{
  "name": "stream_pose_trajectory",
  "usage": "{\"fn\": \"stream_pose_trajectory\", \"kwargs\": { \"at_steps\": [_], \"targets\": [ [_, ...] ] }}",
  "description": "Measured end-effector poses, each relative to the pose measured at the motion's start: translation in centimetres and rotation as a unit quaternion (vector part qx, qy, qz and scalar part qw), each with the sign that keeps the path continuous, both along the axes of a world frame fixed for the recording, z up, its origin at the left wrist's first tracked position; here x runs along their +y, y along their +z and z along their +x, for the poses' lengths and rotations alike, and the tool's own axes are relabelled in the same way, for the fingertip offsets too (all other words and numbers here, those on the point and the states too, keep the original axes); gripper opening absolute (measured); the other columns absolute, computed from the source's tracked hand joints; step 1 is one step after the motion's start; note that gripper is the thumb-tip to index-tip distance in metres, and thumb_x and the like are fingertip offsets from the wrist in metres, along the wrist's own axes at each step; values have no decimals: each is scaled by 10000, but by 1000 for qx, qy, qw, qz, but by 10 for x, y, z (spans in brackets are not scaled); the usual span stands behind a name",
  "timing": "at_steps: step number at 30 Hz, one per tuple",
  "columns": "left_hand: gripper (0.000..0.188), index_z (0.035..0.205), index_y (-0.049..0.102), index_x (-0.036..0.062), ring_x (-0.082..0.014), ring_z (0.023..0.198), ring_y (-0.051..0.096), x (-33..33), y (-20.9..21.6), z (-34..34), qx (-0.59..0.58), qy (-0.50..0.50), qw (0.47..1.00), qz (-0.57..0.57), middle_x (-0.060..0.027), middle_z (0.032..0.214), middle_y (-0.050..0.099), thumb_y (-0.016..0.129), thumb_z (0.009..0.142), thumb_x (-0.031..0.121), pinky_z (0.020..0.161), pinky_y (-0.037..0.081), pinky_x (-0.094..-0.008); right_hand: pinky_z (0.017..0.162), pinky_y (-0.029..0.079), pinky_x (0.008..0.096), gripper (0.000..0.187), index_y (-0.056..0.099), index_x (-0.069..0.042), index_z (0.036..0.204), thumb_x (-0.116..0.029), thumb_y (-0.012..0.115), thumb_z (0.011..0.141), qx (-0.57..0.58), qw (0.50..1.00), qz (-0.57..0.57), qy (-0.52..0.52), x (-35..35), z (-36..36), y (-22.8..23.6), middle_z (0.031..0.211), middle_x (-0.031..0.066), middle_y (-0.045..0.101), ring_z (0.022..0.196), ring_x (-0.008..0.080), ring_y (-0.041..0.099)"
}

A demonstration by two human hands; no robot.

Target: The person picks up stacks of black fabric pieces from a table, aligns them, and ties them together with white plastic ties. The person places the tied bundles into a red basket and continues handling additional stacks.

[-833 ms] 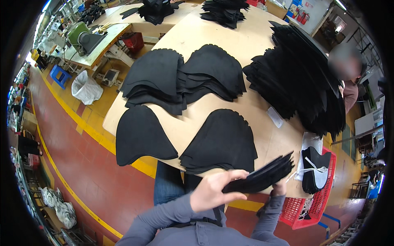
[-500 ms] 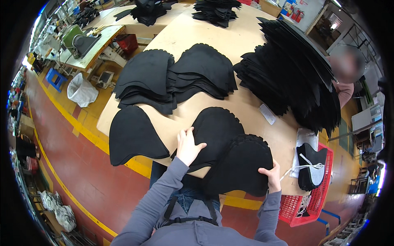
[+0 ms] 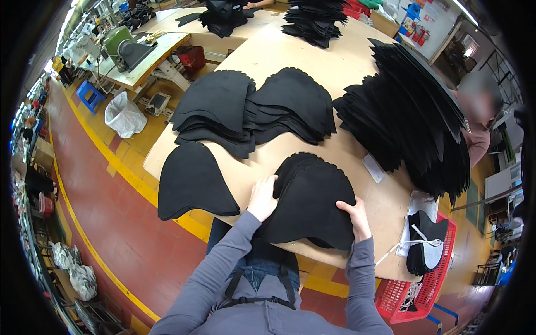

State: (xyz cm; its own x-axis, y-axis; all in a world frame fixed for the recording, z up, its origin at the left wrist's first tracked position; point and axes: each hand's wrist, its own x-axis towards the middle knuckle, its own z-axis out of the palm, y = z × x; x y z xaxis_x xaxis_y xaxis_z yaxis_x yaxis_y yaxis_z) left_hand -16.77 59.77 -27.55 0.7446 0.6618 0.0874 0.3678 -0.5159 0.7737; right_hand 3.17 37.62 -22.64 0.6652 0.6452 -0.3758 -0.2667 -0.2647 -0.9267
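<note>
Near the table's front edge lies a stack of black, bell-shaped cut pieces [image 3: 312, 201] with notched, rounded tops. My right hand [image 3: 355, 219] grips its right side, thumb on the top piece and fingers hidden at the edge. My left hand [image 3: 262, 199] holds the stack's left edge; its thumb is hidden by the pieces. Left of my hands, a smaller pile of similar black pieces [image 3: 195, 181] lies flat. Beyond are two wider fanned piles, a left one [image 3: 212, 106] and a right one [image 3: 290, 103], which touch each other.
A tall, leaning stack of black pieces [image 3: 413, 111] fills the table's right side, with a person [image 3: 477, 139] behind it. A tied black bundle [image 3: 427, 240] lies by the red basket [image 3: 416, 298]. Further black stacks [image 3: 315, 22] stand at the far end. A sewing machine [image 3: 125, 50] is far left.
The right-hand pieces have moved up and left onto the pieces by my left hand, so the two overlap as one stack. The whole view has shifted slightly.
</note>
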Motion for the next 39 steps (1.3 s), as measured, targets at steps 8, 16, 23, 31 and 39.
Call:
{"fn": "stream_pose_trajectory", "kwargs": {
  "at_steps": [8, 16, 23, 31, 39],
  "targets": [
    [424, 1174, 537, 56, -286, 1030, 679, -22, 75, -25, -124, -156, 960, -196, -129, 1016, 680, 636, 782, -75, 880, 519, -340, 988, 483, 365, 823, 535, 24, 1309, -148, 899, 591, -18, 973, 229, -2, -46, -6, -33, 1239, 152, 627, 1131, 260, 613],
    [363, 1164, 604, 29, -262, 1078, 639, -69, 106, -38, -106, -321, 874, -348, -135, 1134, 657, 619, 814, -64, 925, 491, -335, 1021, 466, 457, 904, 408, -130, 1321, -42, 913, 577, -52, 966, 251, -37, -126, -2, -51, 1330, 196, 547, 1201, 320, 560],
    [561, 1203, 593, -3, -347, 1204, 517, -7, 33, -7, 122, 134, 983, -5, -229, 1261, 548, 739, 806, 365, 1016, 421, -434, 1008, 460, 352, 983, 286, -36, 1485, -111, 833, 671, -36, 986, 107, -123, -105, -23, 28, 1355, 203, 505, 1176, 276, 571],
    [642, 1272, 540, -59, -352, 1135, 574, 14, -7, 3, -12, -12, 989, -146, -256, 1176, 596, 768, 780, 284, 972, 447, -421, 877, 504, 303, 490, 568, 62, 1205, -180, 746, 817, 31, 989, 41, -142, -123, -7, -33, 1097, 133, 653, 956, 201, 644],
    [302, 960, 556, 30, -378, 912, 635, 34, 170, 72, 11, -101, 994, 33, -155, 938, 672, 692, 814, 256, 785, 500, -437, 895, 485, 294, 510, 557, 62, 1244, -169, 737, 827, -20, 985, 11, -170, -129, -14, -35, 1133, 130, 646, 996, 199, 624]
  ]
}}
